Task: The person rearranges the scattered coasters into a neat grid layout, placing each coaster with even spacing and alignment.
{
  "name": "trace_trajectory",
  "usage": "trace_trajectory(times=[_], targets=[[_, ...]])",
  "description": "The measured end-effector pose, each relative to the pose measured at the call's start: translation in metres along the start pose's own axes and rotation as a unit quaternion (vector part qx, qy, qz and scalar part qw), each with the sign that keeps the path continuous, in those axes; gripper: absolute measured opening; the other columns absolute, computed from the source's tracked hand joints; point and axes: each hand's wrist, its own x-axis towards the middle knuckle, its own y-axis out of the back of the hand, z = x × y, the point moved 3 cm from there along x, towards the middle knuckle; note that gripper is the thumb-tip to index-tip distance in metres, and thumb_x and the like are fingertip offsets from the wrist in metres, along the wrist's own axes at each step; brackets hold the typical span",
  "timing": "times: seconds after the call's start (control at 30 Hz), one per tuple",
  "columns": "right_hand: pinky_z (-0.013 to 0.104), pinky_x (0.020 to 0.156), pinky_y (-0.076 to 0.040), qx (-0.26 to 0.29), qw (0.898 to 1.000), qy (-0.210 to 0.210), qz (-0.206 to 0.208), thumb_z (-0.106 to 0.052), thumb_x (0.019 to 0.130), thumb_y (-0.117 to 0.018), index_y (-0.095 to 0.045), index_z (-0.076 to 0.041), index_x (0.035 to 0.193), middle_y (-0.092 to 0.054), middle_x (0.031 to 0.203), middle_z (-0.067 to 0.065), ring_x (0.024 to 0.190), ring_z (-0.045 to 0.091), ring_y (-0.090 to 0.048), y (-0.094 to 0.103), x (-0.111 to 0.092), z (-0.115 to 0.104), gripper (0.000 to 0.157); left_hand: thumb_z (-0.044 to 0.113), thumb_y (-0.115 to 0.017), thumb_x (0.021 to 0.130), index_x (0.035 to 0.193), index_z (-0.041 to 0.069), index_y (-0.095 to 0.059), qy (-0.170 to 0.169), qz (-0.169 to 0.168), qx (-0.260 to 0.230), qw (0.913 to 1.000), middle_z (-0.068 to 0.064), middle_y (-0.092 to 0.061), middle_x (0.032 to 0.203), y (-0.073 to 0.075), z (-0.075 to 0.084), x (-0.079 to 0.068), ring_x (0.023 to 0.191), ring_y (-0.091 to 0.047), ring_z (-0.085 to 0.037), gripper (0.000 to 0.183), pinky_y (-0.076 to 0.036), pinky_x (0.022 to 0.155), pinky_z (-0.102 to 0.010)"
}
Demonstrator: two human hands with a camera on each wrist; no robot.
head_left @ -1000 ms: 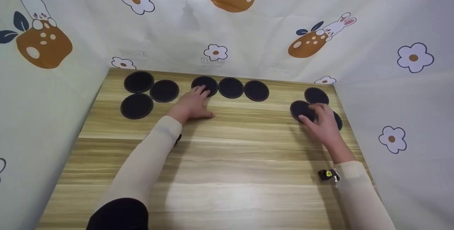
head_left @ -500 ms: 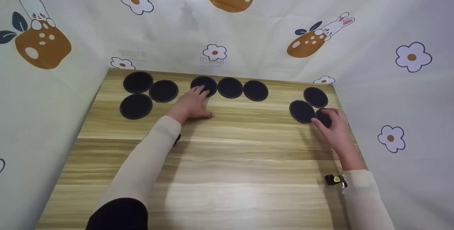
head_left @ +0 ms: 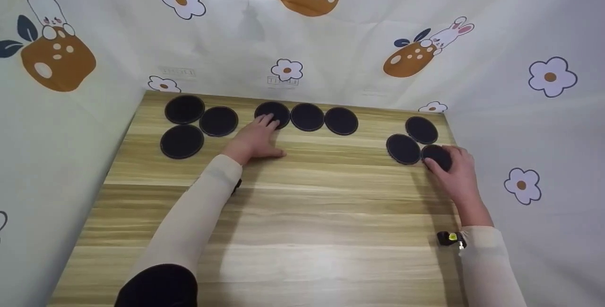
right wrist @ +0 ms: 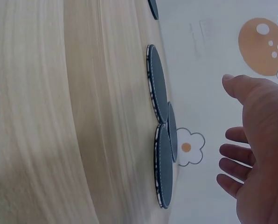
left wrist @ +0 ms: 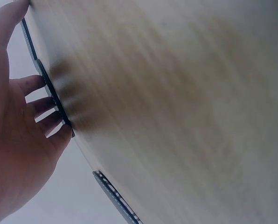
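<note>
- We find the near-right black disc (head_left: 437, 155) flat on the wooden table (head_left: 307, 231), at the table's right side; its rim carries a light stitched line.
- Our right hand (head_left: 456, 172) hangs over this disc, thumb towards its left edge and fingers towards its right; the wrist view shows thumb and fingers well parted, with a gap between them and the disc, so we hold nothing there.
- Two more discs complete that cluster: the left one (head_left: 402, 149) touches the near-right disc; the far one (head_left: 421, 130) lies behind them.
- Our left hand (head_left: 253, 139) rests its spread fingertips on the row's left disc (head_left: 272, 108), thumb stretched out aside; it grips nothing.
- That row continues side by side with a middle disc (head_left: 307, 117) and a right disc (head_left: 341, 120).
- Further left we see another three-disc cluster (head_left: 182, 141).
- Beyond the table hangs a pale printed cloth (head_left: 331, 42) with flowers, rabbits and orange fruit.
</note>
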Motion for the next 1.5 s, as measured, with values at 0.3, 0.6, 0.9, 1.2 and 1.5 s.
trace_trajectory(times=[0.3,0.6,0.9,1.2,1.5], targets=[[0.069,0.118,-0.033,-0.034,0.998,-0.047,-0.021,-0.03,0.103,-0.08,-0.052,0.016,0.148,-0.047,0.148,0.041,0.141,0.06,-0.039,-0.003,0.0,0.023,0.071,0.063,-0.08,0.093,0.169,-0.001,-0.038,-0.006,0.004,0.008,0.9999,-0.026,-0.025,0.179,-0.002,-0.001,0.001,0.165,-0.023,-0.047,0.108,-0.027,0.133,-0.053],[0.069,0.124,-0.03,-0.03,0.993,-0.102,-0.054,-0.047,0.103,-0.078,-0.045,0.009,0.16,-0.04,0.159,0.037,0.149,0.057,-0.034,-0.011,0.001,0.049,0.087,0.065,-0.078,0.093,0.171,0.001,-0.036,0.0,-0.001,0.013,0.9999,-0.025,-0.023,0.18,-0.006,-0.004,0.004,0.166,-0.022,-0.046,0.109,-0.025,0.134,-0.054],[0.071,0.125,-0.029,-0.036,0.99,-0.117,-0.071,-0.053,0.099,-0.081,-0.039,0.01,0.163,-0.035,0.16,0.042,0.151,0.059,-0.031,-0.019,0.008,0.063,0.1,0.065,-0.078,0.094,0.171,0.001,-0.035,-0.001,-0.003,0.012,0.9999,-0.026,-0.023,0.18,-0.005,-0.004,0.003,0.166,-0.021,-0.046,0.11,-0.025,0.134,-0.054],[0.071,0.123,-0.03,-0.05,0.989,-0.109,-0.082,-0.052,0.097,-0.083,-0.039,0.018,0.159,-0.036,0.156,0.048,0.147,0.063,-0.033,-0.023,0.008,0.066,0.103,0.064,-0.079,0.093,0.171,0.001,-0.035,-0.005,-0.001,0.008,1.0,-0.026,-0.022,0.18,-0.004,-0.003,0.003,0.166,-0.021,-0.047,0.11,-0.026,0.134,-0.053],[0.071,0.123,-0.03,-0.071,0.985,-0.116,-0.104,-0.054,0.099,-0.079,-0.035,0.023,0.159,-0.032,0.158,0.049,0.147,0.064,-0.032,-0.027,0.01,0.067,0.107,0.066,-0.079,0.093,0.17,0.0,-0.037,-0.003,-0.003,0.017,0.9998,-0.025,-0.023,0.18,-0.005,-0.003,0.004,0.166,-0.022,-0.047,0.11,-0.025,0.134,-0.052]])
